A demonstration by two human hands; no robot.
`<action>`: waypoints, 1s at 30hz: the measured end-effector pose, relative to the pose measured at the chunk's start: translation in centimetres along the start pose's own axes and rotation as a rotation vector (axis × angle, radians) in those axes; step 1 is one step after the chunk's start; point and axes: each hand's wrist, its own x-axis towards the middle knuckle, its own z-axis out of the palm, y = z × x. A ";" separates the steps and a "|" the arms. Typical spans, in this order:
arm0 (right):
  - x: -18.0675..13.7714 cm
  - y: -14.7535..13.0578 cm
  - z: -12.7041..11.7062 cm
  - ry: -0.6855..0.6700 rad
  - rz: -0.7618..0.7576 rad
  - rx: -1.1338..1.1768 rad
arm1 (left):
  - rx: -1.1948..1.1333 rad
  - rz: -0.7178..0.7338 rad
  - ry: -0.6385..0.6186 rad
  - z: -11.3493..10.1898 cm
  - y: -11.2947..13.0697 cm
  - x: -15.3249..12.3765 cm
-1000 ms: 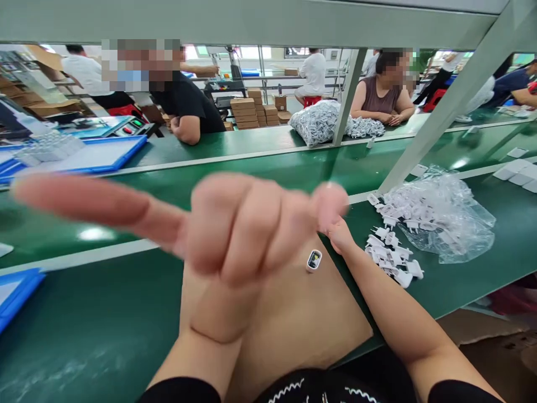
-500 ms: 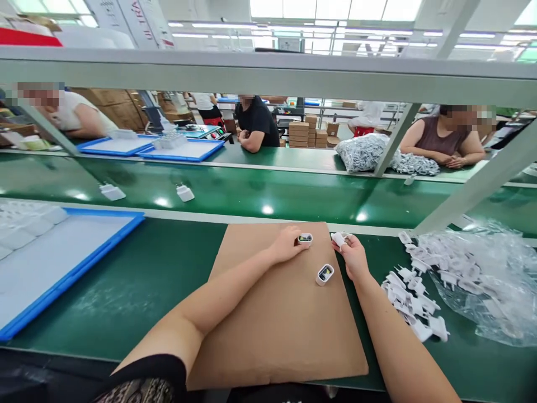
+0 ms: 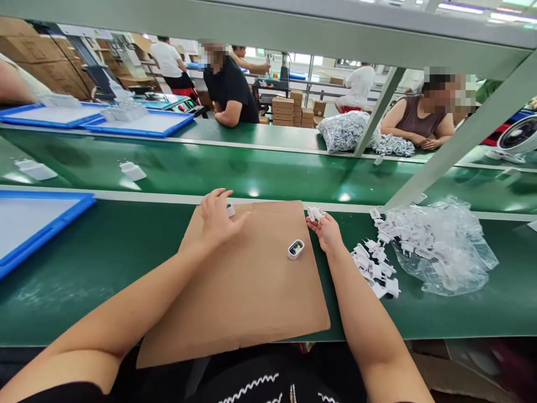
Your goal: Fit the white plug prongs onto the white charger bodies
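Observation:
My left hand is over the far left part of a brown cardboard sheet, fingers spread. Just behind it, partly hidden by the fingers, stands a white charger housing. A second white charger housing, its open end showing parts inside, stands near the sheet's right edge. Beyond that edge, my right hand is closed on white plug pieces; how many it holds I cannot tell. Right of my right forearm lies a loose pile of white plug pieces.
A clear plastic bag with more plug pieces lies at the right. A blue-rimmed tray is at the left. White chargers lie on the green conveyor belt. A slanted post rises on the right; several people sit beyond.
My left hand has moved left and opened, letting go of the charger housing, which now stands behind it. My right hand still holds plug pieces. The view has shifted.

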 end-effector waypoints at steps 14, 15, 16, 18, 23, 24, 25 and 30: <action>-1.5 0.0 0.3 -0.002 -0.048 -0.018 | -0.546 0.309 -0.507 7.5 7.1 -5.4; -1.7 -0.1 0.4 -0.015 -0.060 -0.009 | -0.551 0.297 -0.512 7.5 6.8 -5.1; -1.8 -0.3 0.4 -0.030 -0.067 0.002 | -0.559 0.270 -0.517 7.5 6.5 -4.8; -2.1 -0.7 0.6 -0.063 -0.076 0.018 | -0.591 0.185 -0.530 7.5 6.1 -4.4; -2.4 -1.3 0.7 -0.067 -0.129 -0.013 | -0.628 0.099 -0.572 7.2 6.2 -4.1; -2.5 -1.4 0.8 -0.061 -0.149 -0.051 | -0.625 0.114 -0.580 7.1 6.4 -4.0; -2.6 -1.6 0.8 -0.058 -0.184 -0.112 | -0.627 0.122 -0.586 7.0 6.4 -3.9; -4.8 -3.4 1.6 -0.124 -0.429 -0.461 | -0.662 0.120 -0.622 6.8 6.3 -3.1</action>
